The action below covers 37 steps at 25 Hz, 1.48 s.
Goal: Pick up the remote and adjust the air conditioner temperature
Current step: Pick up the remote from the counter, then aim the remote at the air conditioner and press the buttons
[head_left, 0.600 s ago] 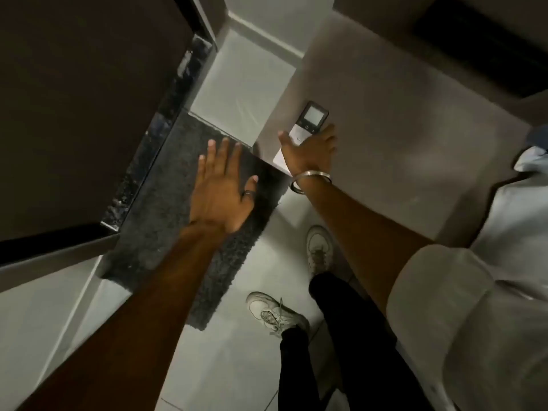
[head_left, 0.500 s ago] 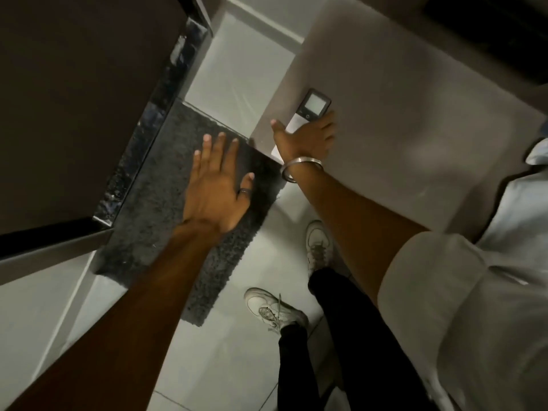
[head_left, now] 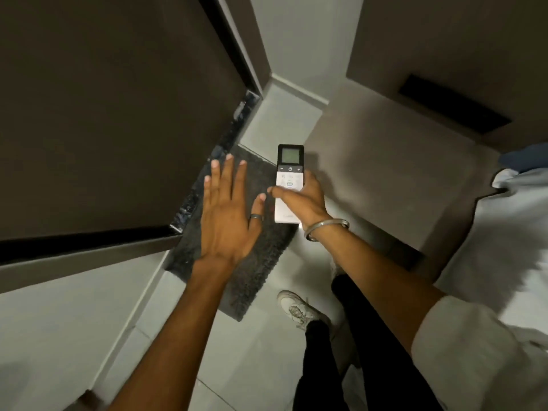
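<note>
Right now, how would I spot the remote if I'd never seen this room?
Find the dark grey mat on the pale floor. Just above its right edge, the right hand holds the remote: a slim white bar with a black top and small grey screen, the only gadget here.

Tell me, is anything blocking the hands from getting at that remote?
Nothing visible does. The right hand already holds the remote, thumb lying across its buttons. The left hand hangs open just beside it, with only a bare gap between them, above the dark mat.
</note>
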Tool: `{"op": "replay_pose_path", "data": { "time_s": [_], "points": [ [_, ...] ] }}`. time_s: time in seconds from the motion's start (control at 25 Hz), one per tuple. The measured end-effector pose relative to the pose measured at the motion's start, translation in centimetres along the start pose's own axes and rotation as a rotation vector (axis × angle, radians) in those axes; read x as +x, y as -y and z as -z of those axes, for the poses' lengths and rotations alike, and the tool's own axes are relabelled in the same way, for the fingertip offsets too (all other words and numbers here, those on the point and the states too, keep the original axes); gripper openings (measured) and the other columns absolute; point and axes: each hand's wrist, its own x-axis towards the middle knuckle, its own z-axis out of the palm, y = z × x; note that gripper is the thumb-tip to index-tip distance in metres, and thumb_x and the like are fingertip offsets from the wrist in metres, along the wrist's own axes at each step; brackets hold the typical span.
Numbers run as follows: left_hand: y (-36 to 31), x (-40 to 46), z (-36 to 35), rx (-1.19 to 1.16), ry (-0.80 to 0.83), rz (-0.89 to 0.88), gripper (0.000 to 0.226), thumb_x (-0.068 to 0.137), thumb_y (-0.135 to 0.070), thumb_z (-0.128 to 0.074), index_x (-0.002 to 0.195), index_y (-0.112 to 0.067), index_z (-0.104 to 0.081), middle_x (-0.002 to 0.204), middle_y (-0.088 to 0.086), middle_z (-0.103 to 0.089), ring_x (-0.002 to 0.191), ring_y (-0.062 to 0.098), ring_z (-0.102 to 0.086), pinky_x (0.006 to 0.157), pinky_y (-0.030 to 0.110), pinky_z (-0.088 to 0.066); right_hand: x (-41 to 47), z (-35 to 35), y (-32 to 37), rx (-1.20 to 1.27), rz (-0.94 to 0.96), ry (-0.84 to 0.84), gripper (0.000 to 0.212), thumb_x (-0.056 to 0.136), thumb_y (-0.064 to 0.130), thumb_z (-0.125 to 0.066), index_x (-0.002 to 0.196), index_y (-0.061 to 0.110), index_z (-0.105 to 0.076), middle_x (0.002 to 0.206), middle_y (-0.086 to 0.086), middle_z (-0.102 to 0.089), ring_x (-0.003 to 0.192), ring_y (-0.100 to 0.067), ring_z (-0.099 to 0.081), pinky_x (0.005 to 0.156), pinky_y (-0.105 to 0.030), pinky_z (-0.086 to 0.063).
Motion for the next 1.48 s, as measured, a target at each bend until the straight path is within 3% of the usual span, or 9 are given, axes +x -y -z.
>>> {"op": "replay_pose_path", "data": {
  "time_s": [0.16,0.28,0.36,0.64,0.8,0.96,1.12,1.24,1.48],
  "points": [
    [-0.2,-4.5,15.6,0.098,-0.395,-0.005,0.069,0.108,-0.049,-0.038,0.166,-0.015,-0.021,0.176,0.011,-0.01,0.163,0.028,0.003,0.133,0.041,0.003,-14.0,-2.4,10.9,0.023,0.278,0.26,0.051,0.081,0.012,-0.087,0.117,0.033,-0.058,0.106,0.003,-0.077,0.094,-0.017,-0.077,0.08,-0.039,-0.066],
    [1.2,-8.3,26.9,0.215,-0.629,0.009,0.071,0.107,-0.051,-0.038,0.166,-0.015,-0.02,0.176,0.011,-0.009,0.163,0.029,0.003,0.133,0.041,0.003,-22.8,-4.6,20.8,0.063,0.487,0.477,0.059,0.084,0.007,-0.088,0.13,0.021,-0.054,0.111,-0.01,-0.075,0.082,-0.027,-0.081,0.069,-0.046,-0.069],
    [2.3,-10.8,33.7,0.276,-0.772,0.055,0.071,0.107,-0.051,-0.037,0.166,-0.014,-0.02,0.176,0.012,-0.009,0.163,0.031,0.002,0.133,0.043,0.002,-28.4,-6.2,26.9,0.046,0.621,0.6,0.059,0.086,0.004,-0.086,0.131,0.018,-0.052,0.109,-0.012,-0.074,0.071,-0.029,-0.083,0.06,-0.044,-0.069],
    [4.4,-19.2,53.5,0.463,-1.24,0.157,0.073,0.105,-0.05,-0.04,0.166,-0.014,-0.021,0.176,0.012,-0.01,0.163,0.031,0.001,0.133,0.045,0.001,-47.3,-10.3,40.0,0.016,1.114,0.88,0.051,0.087,-0.001,-0.084,0.124,0.006,-0.05,0.095,-0.013,-0.072,0.065,-0.033,-0.078,0.06,-0.056,-0.068],
    [5.0,-22.8,59.1,0.532,-1.473,0.193,0.075,0.103,-0.049,-0.044,0.165,-0.012,-0.024,0.175,0.014,-0.014,0.163,0.032,-0.002,0.133,0.051,-0.006,-54.0,-10.7,42.5,-0.024,1.349,0.974,0.044,0.085,0.003,-0.086,0.117,0.016,-0.058,0.093,-0.01,-0.075,0.066,-0.032,-0.08,0.058,-0.041,-0.066],
    [5.2,-24.7,62.0,0.583,-1.606,0.261,0.076,0.103,-0.048,-0.043,0.165,-0.008,-0.023,0.175,0.016,-0.013,0.163,0.035,-0.004,0.132,0.055,-0.008,-57.5,-10.8,44.0,-0.026,1.407,1.024,0.04,0.087,0.004,-0.085,0.114,0.019,-0.06,0.087,-0.009,-0.075,0.06,-0.033,-0.077,0.054,-0.041,-0.065],
    [5.5,-25.2,63.1,0.621,-1.633,0.275,0.079,0.102,-0.05,-0.043,0.165,-0.008,-0.022,0.175,0.017,-0.011,0.163,0.034,-0.004,0.132,0.056,-0.01,-58.6,-11.1,44.6,0.007,1.41,1.022,0.036,0.087,0.016,-0.081,0.115,0.019,-0.06,0.094,-0.022,-0.075,0.06,-0.037,-0.075,0.056,-0.045,-0.065],
    [5.5,-25.4,63.6,0.63,-1.645,0.294,0.079,0.102,-0.051,-0.043,0.165,-0.008,-0.023,0.175,0.016,-0.011,0.163,0.034,-0.005,0.132,0.055,-0.011,-58.9,-11.3,45.2,0.029,1.332,1.106,0.029,0.091,0.03,-0.061,0.117,0.016,-0.059,0.091,-0.021,-0.078,0.061,-0.04,-0.072,0.057,-0.046,-0.062],
    [5.7,-24.9,62.9,0.624,-1.63,0.297,0.079,0.102,-0.053,-0.04,0.165,-0.01,-0.022,0.175,0.014,-0.01,0.163,0.031,-0.002,0.133,0.052,-0.006,-58.8,-12.1,45.1,0.048,1.289,1.114,0.03,0.091,0.029,-0.05,0.114,0.013,-0.059,0.083,-0.017,-0.078,0.055,-0.038,-0.07,0.052,-0.042,-0.059]
  ]
}}
